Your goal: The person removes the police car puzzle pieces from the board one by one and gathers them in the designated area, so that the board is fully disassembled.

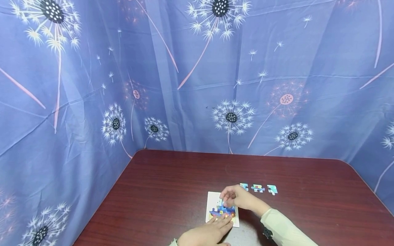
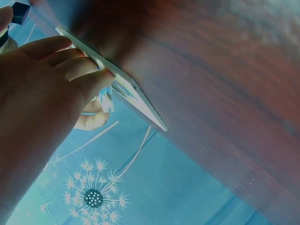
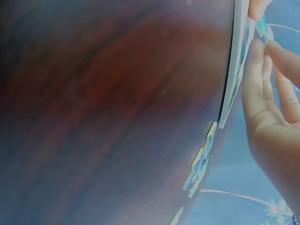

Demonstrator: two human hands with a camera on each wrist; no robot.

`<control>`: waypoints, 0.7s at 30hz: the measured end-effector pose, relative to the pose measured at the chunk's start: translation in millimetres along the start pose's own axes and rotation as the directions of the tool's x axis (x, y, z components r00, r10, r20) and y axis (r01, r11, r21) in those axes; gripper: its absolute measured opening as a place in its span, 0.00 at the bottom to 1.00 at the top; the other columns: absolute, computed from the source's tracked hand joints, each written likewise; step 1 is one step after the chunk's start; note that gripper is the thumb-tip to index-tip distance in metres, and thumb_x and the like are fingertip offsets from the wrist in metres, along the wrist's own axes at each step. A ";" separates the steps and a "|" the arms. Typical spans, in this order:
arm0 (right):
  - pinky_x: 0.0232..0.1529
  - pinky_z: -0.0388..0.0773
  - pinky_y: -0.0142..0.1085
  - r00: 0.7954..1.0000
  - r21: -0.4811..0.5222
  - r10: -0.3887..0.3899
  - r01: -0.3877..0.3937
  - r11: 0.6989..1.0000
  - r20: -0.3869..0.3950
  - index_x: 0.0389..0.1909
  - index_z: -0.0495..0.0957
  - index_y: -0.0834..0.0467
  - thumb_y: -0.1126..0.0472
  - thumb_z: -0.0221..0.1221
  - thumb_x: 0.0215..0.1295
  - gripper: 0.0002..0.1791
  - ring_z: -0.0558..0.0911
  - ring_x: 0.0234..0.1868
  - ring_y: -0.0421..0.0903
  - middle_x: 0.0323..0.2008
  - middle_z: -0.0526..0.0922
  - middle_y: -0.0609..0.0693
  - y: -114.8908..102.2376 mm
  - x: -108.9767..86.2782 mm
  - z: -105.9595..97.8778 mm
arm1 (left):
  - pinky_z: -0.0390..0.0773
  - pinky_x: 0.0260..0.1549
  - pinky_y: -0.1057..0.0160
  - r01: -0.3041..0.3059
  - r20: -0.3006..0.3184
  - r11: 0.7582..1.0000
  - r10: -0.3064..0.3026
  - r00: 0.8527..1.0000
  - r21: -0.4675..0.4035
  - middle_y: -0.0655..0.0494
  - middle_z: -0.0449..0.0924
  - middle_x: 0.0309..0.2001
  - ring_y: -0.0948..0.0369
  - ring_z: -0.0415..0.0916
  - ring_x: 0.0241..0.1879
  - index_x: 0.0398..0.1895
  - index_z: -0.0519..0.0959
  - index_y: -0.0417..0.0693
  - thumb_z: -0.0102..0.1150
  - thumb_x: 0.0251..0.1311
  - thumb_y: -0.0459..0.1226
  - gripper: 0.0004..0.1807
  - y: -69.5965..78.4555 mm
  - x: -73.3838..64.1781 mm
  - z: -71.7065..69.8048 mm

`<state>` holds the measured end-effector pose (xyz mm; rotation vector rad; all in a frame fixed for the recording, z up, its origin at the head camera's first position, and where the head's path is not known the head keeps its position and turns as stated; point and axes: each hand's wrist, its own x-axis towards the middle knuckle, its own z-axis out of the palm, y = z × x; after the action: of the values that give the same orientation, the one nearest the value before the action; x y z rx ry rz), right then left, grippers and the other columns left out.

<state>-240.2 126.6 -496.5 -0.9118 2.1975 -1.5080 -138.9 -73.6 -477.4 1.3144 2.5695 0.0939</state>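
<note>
A white-bordered jigsaw puzzle board point(image 1: 211, 199) lies on the table, with joined colourful pieces over its lower part. My left hand point(image 1: 207, 233) rests on the board's near edge, fingers extended; the left wrist view shows those fingers point(image 2: 89, 79) lying along the board. Above the board's upper middle, my right hand point(image 1: 238, 198) pinches a puzzle piece point(image 3: 261, 29) between thumb and fingers. The same light-blue piece point(image 2: 107, 100) appears tilted beside the board in the left wrist view. In the head view the right hand largely hides it.
Right of and beyond the board lie three loose puzzle pieces: one partly behind the right hand point(image 1: 244, 186), a middle one point(image 1: 257, 188) and a green-blue one point(image 1: 272, 189). The dark red-brown table point(image 1: 160, 184) meets a blue dandelion-print cloth point(image 1: 191, 116) behind and at the left.
</note>
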 end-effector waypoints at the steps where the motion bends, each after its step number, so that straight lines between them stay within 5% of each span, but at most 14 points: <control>1: 0.34 0.80 0.32 1.000 0.003 -0.009 0.009 1.000 0.001 0.38 0.79 0.67 0.72 0.65 0.55 0.10 0.80 0.30 0.42 0.29 0.81 0.58 0.3 -0.1 -0.1 | 0.61 0.65 0.61 0.000 0.000 1.000 0.000 1.000 -0.001 0.53 0.53 0.74 0.59 0.50 0.73 0.72 0.60 0.44 0.39 0.72 0.54 0.33 -0.2 0.2 0.1; 10: 0.34 0.81 0.33 1.000 0.007 -0.015 0.015 1.000 -0.021 0.41 0.78 0.71 0.71 0.63 0.57 0.11 0.81 0.30 0.40 0.29 0.82 0.59 -4.3 -4.0 -5.7 | 0.62 0.65 0.61 -0.016 -0.022 0.999 0.017 1.000 0.032 0.52 0.52 0.74 0.60 0.51 0.72 0.72 0.61 0.43 0.40 0.72 0.54 0.33 -0.2 0.4 -0.3; 21: 0.35 0.83 0.43 0.996 0.106 0.028 -0.019 0.994 -0.087 0.43 0.76 0.74 0.76 0.58 0.60 0.10 0.83 0.32 0.50 0.30 0.80 0.66 -6.0 -12.0 -21.9 | 0.62 0.64 0.62 -0.009 -0.024 1.000 0.010 1.000 0.030 0.52 0.52 0.74 0.60 0.52 0.72 0.72 0.61 0.44 0.40 0.72 0.54 0.33 0.6 -0.5 0.0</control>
<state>-242.2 148.7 -483.5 -0.7978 2.1577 -1.6659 -138.1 -73.6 -477.1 1.3436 2.5946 0.0744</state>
